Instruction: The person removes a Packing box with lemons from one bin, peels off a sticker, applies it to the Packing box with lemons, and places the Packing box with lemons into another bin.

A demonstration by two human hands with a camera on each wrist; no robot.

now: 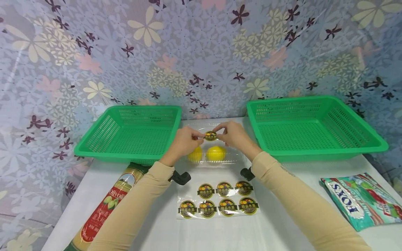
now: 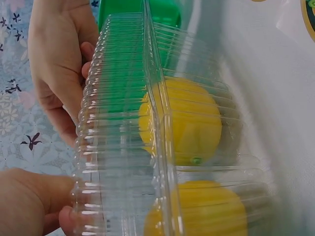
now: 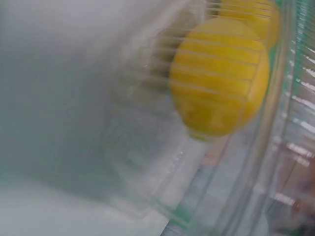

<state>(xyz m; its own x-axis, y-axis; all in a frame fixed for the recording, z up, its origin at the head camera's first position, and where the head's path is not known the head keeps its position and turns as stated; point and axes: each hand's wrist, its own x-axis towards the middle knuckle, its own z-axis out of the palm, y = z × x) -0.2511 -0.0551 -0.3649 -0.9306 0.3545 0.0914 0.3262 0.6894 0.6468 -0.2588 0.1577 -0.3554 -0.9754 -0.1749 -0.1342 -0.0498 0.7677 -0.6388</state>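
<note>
A clear plastic clamshell box (image 1: 233, 157) holds two lemons (image 1: 216, 154). Above its lid is a round black-and-gold fruit sticker (image 1: 210, 136). My left hand (image 1: 186, 140) pinches the sticker's left edge between thumb and finger, while my right hand (image 1: 235, 135) pinches the right edge. In the left wrist view both hands are beside the ribbed lid (image 2: 115, 167), and the lemons (image 2: 194, 123) show through the plastic. Blurred in the right wrist view, a lemon (image 3: 219, 76) sits inside the box; the fingers are unclear there.
Green baskets stand left (image 1: 141, 139) and right (image 1: 292, 136) of the box. A sheet of stickers (image 1: 216, 213) lies nearer on the white table (image 1: 213, 237). An Olivoilà bottle-shaped pack (image 1: 105, 205) rests at left, a FOX'S candy bag (image 1: 361, 200) at right. Floral cloth (image 1: 201, 52) hangs behind.
</note>
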